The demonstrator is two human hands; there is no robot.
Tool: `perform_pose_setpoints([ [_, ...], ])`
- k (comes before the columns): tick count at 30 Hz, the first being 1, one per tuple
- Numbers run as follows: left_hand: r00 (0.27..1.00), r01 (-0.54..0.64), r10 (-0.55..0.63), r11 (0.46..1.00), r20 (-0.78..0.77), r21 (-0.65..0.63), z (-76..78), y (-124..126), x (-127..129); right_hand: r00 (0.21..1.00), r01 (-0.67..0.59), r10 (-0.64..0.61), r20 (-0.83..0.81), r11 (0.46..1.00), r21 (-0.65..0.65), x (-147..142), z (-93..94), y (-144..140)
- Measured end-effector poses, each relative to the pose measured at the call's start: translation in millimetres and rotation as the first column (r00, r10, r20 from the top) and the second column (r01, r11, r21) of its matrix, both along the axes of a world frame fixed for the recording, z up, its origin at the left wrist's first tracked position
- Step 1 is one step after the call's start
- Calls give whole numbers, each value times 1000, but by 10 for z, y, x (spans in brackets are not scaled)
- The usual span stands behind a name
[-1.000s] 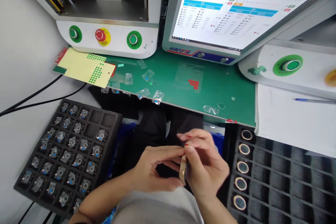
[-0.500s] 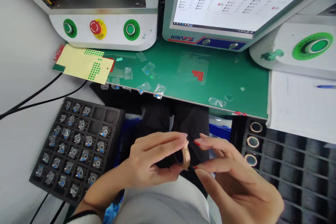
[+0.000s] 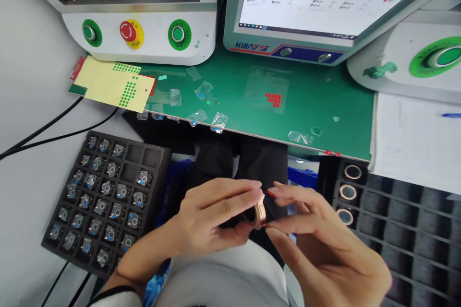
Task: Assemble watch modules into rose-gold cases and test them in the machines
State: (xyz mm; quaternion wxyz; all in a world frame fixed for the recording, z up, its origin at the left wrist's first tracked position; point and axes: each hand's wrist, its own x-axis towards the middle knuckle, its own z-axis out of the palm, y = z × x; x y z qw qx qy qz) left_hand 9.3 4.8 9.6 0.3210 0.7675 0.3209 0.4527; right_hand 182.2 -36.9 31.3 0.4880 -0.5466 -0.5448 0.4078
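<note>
My left hand (image 3: 212,213) grips a rose-gold round watch case (image 3: 261,209) between fingers and thumb, with its dark face turned to the left and its side edge towards my right hand. My right hand (image 3: 320,240) is just right of the case. Its thumb and a red-nailed finger come together by the lower edge of the case, while another red-nailed finger is raised apart near the top. Whether something small sits in that pinch is hidden. Both hands are over my lap, below the green bench edge.
A black foam tray (image 3: 104,201) of wrapped watch parts lies at left. Another dark tray (image 3: 403,230) at right holds several round gold-rimmed pieces. On the green bench (image 3: 234,91) are clear film scraps, red stickers (image 3: 273,100) and a yellow sticker sheet (image 3: 111,84). Behind stand a monitor (image 3: 288,5) and machine buttons.
The watch case has turned slightly and shifted a little to the right in my left hand. My right fingertips are now closer to its edge. The view has shifted slightly.
</note>
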Motion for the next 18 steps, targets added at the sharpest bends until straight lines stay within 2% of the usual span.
perform_pose_setpoints([
  [7,999,18,-19,1000,39,22,-28,-10,27,999,38,-39,-20,999,-28,-10,19,-28],
  [10,998,21,-23,999,64,34,-46,-19,20,995,32,-44,-94,992,-122,10,8,-20],
  [12,996,40,-42,999,77,27,-54,-20,5,976,-40,-6,-219,978,-206,37,-52,17],
  [15,992,91,-90,996,89,-10,-67,-8,-32,849,-229,17,-528,912,-339,47,-187,95],
  [17,989,122,-117,991,85,-49,-81,5,-57,735,-312,-61,-675,854,-417,5,-260,128],
  [18,987,137,-130,987,94,-79,-90,10,-66,698,-316,-115,-707,837,-447,-28,-283,133],
])
